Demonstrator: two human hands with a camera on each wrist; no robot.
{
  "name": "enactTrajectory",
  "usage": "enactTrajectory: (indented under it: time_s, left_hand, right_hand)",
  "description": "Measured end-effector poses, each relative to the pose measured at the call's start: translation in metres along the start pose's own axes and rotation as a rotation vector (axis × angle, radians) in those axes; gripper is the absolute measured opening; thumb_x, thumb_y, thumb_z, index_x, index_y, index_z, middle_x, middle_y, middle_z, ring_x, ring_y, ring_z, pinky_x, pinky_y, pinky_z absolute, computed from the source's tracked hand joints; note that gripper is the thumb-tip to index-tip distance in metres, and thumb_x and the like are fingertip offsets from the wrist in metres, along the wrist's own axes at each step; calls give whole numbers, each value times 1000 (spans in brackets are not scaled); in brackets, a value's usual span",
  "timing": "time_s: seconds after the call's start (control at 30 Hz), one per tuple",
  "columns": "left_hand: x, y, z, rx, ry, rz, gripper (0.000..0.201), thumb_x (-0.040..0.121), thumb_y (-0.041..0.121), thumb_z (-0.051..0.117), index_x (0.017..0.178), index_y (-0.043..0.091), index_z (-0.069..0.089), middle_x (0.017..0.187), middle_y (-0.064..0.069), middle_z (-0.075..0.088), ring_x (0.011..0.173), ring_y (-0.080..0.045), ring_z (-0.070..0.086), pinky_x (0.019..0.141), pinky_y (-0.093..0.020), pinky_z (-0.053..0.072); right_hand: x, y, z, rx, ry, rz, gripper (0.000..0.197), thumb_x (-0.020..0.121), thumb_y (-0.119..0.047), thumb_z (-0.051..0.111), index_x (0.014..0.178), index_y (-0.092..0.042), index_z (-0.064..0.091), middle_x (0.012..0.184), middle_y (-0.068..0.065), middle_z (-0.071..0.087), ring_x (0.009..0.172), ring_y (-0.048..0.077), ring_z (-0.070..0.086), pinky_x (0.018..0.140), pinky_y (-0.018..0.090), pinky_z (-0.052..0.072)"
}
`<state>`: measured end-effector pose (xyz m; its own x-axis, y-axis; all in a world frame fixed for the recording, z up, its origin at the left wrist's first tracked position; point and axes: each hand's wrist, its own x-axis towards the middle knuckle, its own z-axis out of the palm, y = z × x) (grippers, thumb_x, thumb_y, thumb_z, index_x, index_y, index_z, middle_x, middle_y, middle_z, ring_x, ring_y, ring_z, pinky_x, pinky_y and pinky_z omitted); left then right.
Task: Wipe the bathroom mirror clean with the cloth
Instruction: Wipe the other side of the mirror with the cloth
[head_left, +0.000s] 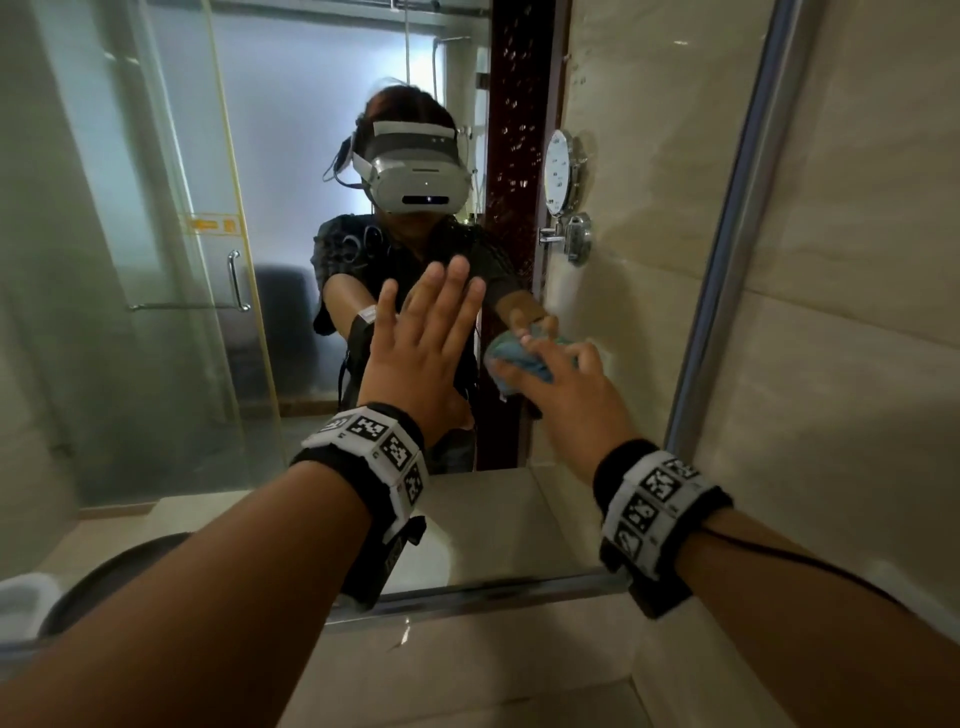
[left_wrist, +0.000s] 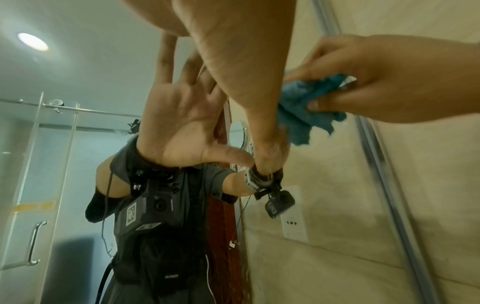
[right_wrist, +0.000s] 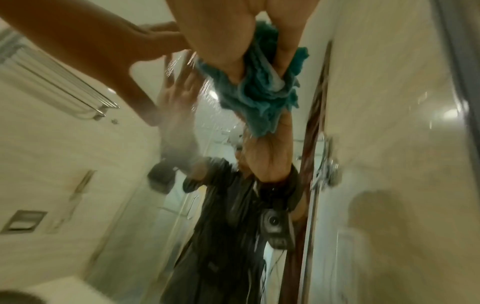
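One blue cloth, half hidden in the clenched right hand, mid-frame; left hand flat, splayed, empty on one mirror.

Bathroom — wall mirror, glass shower door, beige tiles

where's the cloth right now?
In the head view the blue cloth is bunched in the right hand, pressed to the mirror right of centre, beside the flat left hand.

Beige counter below mirror; white object at left edge (blurred)
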<state>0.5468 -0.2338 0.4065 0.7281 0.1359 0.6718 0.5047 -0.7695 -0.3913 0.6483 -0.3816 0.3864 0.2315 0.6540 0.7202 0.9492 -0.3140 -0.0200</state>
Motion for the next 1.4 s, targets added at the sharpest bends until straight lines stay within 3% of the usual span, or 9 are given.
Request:
enactTrajectory:
  time_s: [0.1, 0.27, 0.4, 0.67, 0.8, 0.93, 1.07, 1.17, 1.4]
  left_hand:
    - [-2, -24, -16, -93, 76, 42, 124, 67, 66, 65, 150, 14, -11, 157, -11, -14, 144, -27, -11, 117, -46, -2]
    - [9, -63, -35, -79, 114, -56, 130, 59, 62, 73, 150, 10, -3, 157, -12, -6, 145, -26, -7, 114, -42, -13]
    - [11, -65, -26, -56, -10, -86, 142, 55, 68, 72, 144, 13, -25, 155, -10, -23, 142, -25, -20, 115, -44, -11]
    - [12, -66, -18, -68, 19, -96, 148, 50, 68, 74, 141, 14, -29, 150, -5, -31, 141, -23, -23, 114, -42, -15]
    - [11, -67, -17, -43, 41, -95, 147, 50, 69, 74, 142, 13, -25, 151, -5, -27, 143, -24, -18, 114, -43, -13]
    - [12, -64, -18, -33, 45, -103, 146, 50, 73, 71, 144, 12, -23, 156, -10, -18, 142, -25, -17, 113, -44, -13]
    - [12, -64, -17, -35, 24, -99, 147, 50, 69, 74, 142, 12, -26, 152, -7, -26, 142, -25, -20, 113, -43, -15]
    - [11, -64, -17, -31, 19, -100, 146, 51, 70, 73, 143, 13, -25, 154, -8, -23, 142, -25, -20, 113, -43, -15]
    - [12, -62, -22, -18, -16, -133, 146, 53, 75, 69, 141, 12, -30, 153, -9, -26, 142, -25, -22, 109, -42, -22]
  right_hand:
    - [48, -6, -30, -103, 242, -16, 36, 89, -55, 31, 124, -49, 39, 132, 3, 32, 106, 9, 33, 94, 30, 41]
    - [65, -35, -19, -197, 177, 41, 71, 73, 11, 59, 133, -25, 49, 142, 12, 36, 114, 43, 39, 93, 48, 45]
    - [14, -25, 22, -261, 18, -243, 71, 50, 13, 76, 115, -15, 65, 124, 15, 56, 92, 47, 56, 65, 51, 55]
    - [111, -36, -51, -163, 385, -4, 43, 88, -4, 48, 127, -23, 52, 133, 3, 47, 110, 29, 43, 89, 26, 34]
    - [76, -36, -13, -197, 213, -123, 41, 88, -48, 42, 125, -38, 54, 134, 3, 44, 112, 19, 44, 98, 33, 41]
    - [32, -35, 9, -255, 13, -348, 56, 60, -10, 84, 112, -21, 67, 122, 14, 59, 90, 43, 58, 66, 48, 56]
    - [80, -28, -22, -211, 207, -220, 40, 89, -42, 49, 130, -39, 48, 126, -2, 40, 106, 20, 43, 89, 35, 45]
    - [102, -28, -31, -138, 377, -32, 43, 91, -16, 44, 132, -28, 52, 136, 6, 43, 119, 31, 41, 99, 41, 37]
    - [2, -26, 38, -190, 8, -346, 64, 58, 4, 82, 114, -21, 62, 125, 11, 46, 86, 45, 59, 62, 51, 55]
